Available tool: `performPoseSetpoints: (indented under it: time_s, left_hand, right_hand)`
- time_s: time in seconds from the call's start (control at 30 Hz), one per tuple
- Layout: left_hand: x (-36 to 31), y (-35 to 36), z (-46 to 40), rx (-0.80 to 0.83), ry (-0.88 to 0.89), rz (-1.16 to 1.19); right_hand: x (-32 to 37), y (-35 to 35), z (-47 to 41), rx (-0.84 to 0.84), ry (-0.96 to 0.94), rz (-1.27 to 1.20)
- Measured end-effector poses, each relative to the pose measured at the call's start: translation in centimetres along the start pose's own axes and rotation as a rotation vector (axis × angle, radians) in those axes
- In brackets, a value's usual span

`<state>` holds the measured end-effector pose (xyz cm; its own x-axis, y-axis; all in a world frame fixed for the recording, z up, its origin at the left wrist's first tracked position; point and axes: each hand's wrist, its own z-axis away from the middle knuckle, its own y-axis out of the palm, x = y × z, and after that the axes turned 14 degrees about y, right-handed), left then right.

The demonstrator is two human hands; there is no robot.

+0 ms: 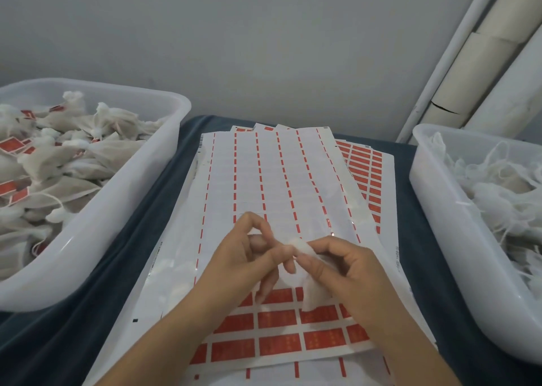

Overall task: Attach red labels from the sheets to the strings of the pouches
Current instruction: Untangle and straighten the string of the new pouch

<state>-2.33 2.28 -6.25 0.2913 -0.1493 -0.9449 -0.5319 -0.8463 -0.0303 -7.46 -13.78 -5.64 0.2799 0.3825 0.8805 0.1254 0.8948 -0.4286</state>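
Left hand (249,256) over the middle of the label sheets, fingers curled, thumb and forefinger pinched together at the gathered top of a small white pouch (308,286); whether a string lies between those fingertips cannot be told. Far left: translucent white tub (96,239), heaped with filled pouches (73,156), red tags showing among several of them. Under the tub and across the centre, dark blue cloth (146,224). On the cloth, fanned stack of label sheets (281,180); topmost sheet mostly peeled, only thin red strips left between bare white columns, with full rows of red labels (278,344) remaining at its near end, just below the hands. Another sheet with red labels peeking out at the stack's right edge. Right hand (349,271) touching the left, fingers curled round the pouch's neck, pouch body hanging below the thumb over the red rows. Far right: second translucent tub (440,239), holding a tangle of white pouches and strings (498,186). Behind it, pale pipes (481,63) leaning against a grey wall (234,33).
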Motion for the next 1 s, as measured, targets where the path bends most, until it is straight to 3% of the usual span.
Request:
performPoseSetpoints:
  time_s: [0.07, 0.13, 0.2, 0.27, 0.37, 0.47, 0.6, 0.7, 0.87, 1.0]
  left_hand:
    - [-0.1, -0.2, -0.1, -0.004, 0.011, 0.071]
    - [0.0, -0.1, 0.0, -0.001, 0.005, 0.178]
    - [0.1, 0.0, 0.1, 0.006, -0.02, 0.262]
    - [0.1, 0.0, 0.1, 0.015, -0.065, 0.31]
    - [0.0, 0.3, 0.1, -0.051, -0.105, 0.342]
    - [0.1, 1.1, 0.2, -0.121, -0.052, 0.166]
    - [0.3, 0.5, 0.1, -0.214, 0.035, -0.151]
    - [0.6, 1.0, 0.2, -0.081, 0.16, -0.391]
    - [1.2, 1.1, 0.4, -0.045, 0.195, -0.394]
    - [0.9, 0.7, 0.4, -0.118, 0.133, -0.164]
  right_hand:
    - [0.1, 0.1, 0.1, 0.121, 0.15, -0.173]
    - [0.3, 0.4, 0.5, 0.385, 0.28, -0.449]
    - [0.4, 0.7, 0.8, 0.611, 0.306, -0.705]
    - [0.4, 0.7, 0.7, 0.682, 0.311, -0.841]
    - [0.5, 0.8, 0.5, 0.507, 0.321, -0.779]
    - [0.0, 1.0, 0.1, 0.241, 0.277, -0.548]
    - [-0.2, 1.0, 0.2, 0.154, 0.26, -0.555]
    - [-0.4, 1.2, 0.1, 0.097, 0.177, -0.422]
    - [-0.5, 1.7, 0.1, 0.087, 0.123, -0.346]
    - [-0.4, 1.6, 0.1, 0.136, 0.108, -0.363]
